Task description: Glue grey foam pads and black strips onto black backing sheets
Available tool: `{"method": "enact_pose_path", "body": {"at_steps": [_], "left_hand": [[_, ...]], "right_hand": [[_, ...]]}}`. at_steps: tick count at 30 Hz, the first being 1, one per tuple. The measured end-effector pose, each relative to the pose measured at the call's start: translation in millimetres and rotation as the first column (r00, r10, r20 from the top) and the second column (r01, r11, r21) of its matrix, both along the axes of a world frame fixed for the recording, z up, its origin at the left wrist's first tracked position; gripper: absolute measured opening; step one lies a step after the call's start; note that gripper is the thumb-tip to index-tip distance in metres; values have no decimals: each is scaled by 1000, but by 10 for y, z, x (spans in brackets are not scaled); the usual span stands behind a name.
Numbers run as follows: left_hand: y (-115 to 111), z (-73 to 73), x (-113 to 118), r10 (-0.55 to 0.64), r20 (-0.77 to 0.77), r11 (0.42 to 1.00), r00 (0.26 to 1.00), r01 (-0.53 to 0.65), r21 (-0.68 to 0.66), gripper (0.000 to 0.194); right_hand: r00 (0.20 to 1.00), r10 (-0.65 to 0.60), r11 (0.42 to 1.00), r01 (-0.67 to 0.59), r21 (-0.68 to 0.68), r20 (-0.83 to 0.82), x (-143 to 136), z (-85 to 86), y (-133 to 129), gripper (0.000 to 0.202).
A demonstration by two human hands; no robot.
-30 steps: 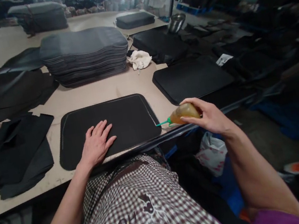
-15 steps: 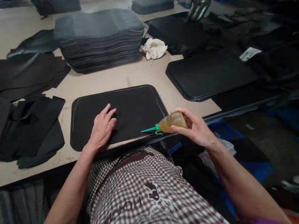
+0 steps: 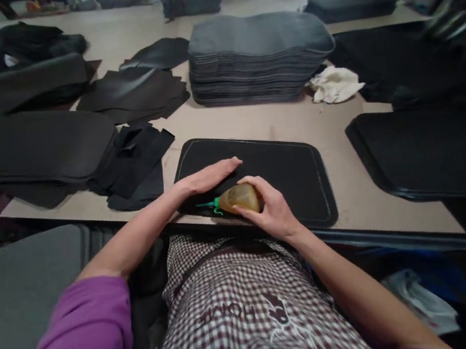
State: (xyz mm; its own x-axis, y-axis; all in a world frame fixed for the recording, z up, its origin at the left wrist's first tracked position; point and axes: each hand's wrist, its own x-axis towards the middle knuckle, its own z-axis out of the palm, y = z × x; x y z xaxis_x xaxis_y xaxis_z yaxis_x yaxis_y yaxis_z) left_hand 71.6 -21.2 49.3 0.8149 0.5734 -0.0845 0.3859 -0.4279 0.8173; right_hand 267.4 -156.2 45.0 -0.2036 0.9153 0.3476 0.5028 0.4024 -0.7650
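A black panel with rounded corners lies at the table's front edge, with a thin pale line along its rim. Flat on its left part rests my left hand, fingers stretched out and holding nothing. My right hand is wrapped round a squeeze bottle of yellowish liquid, tilted on its side. The bottle's green nozzle points left, over the panel's front left edge and below my left hand. Whether the tip touches the panel is too small to tell.
Beyond the panel stands a thick stack of grey sheets, a crumpled white cloth beside it. Black scraps and dark sheets lie left. More black panels lie right. The table's front edge runs before my apron.
The view has turned left. My right hand has carried the bottle leftward along the panel's front edge, closer to my left hand, which has flattened out.
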Motion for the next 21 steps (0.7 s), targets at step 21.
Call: {"method": "enact_pose_path", "body": {"at_steps": [21], "left_hand": [[219,131,-26,45,-33,941,998,-54,-335,95]], "right_hand": [[946,118,918,-220,-330,-302,-34,34,5,50]]}}
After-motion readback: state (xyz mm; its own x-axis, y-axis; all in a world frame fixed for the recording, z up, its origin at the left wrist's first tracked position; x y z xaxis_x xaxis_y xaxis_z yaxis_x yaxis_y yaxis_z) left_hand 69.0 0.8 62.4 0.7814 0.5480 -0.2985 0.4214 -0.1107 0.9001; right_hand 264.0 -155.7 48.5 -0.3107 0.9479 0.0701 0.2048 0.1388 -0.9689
